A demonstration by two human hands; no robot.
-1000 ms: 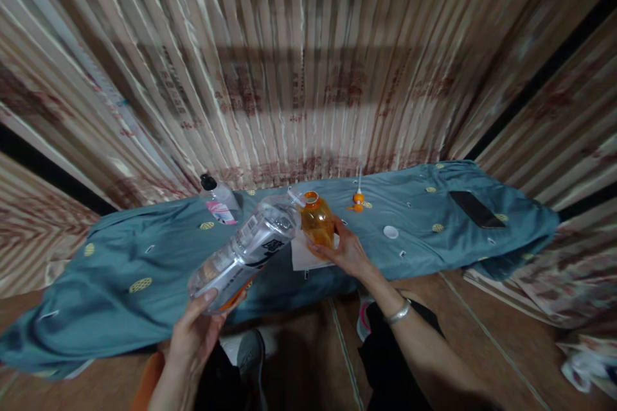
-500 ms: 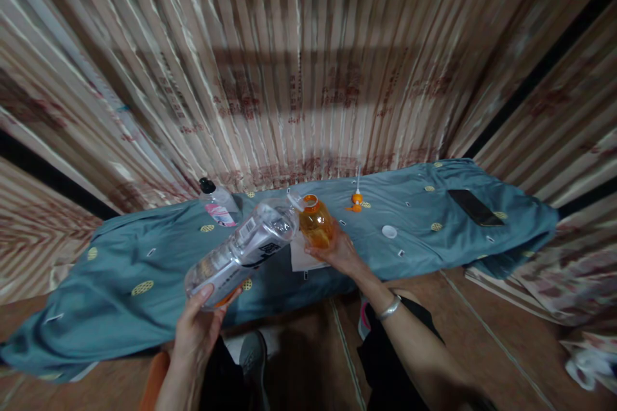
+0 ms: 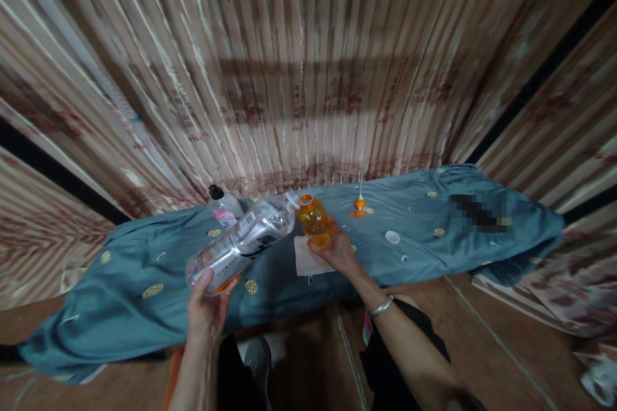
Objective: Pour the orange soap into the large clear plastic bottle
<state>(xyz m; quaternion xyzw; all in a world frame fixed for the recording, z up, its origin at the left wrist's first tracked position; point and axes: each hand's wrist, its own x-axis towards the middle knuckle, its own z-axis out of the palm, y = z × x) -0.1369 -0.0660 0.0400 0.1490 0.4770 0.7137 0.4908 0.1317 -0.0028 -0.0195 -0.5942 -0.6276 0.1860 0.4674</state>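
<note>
My left hand [image 3: 209,302] is closed round the lower part of a large clear plastic bottle [image 3: 245,241] with a silver label. That bottle lies tilted, its neck up and to the right, with its mouth close to the rim of an orange see-through bottle [image 3: 314,218]. Whether the two rims touch I cannot tell. My right hand [image 3: 337,247] grips the orange bottle's lower part; it is uncapped and leans slightly left. An orange pump top [image 3: 359,207] with a clear tube stands on the cloth just beyond my right hand. A white paper [image 3: 308,260] lies below the bottles.
Teal patterned cloth [image 3: 159,257] covers the long low surface. A black-capped clear bottle [image 3: 224,207] with a pink label stands at the back left. Right of my hand lies a white disc [image 3: 393,237]; farther right is a blurred-out dark object [image 3: 479,213]. Curtains [image 3: 299,64] hang behind.
The large bottle has been raised slightly at its base and lies a little flatter. The orange bottle leans slightly more to the left. The whole view has shifted a little.
</note>
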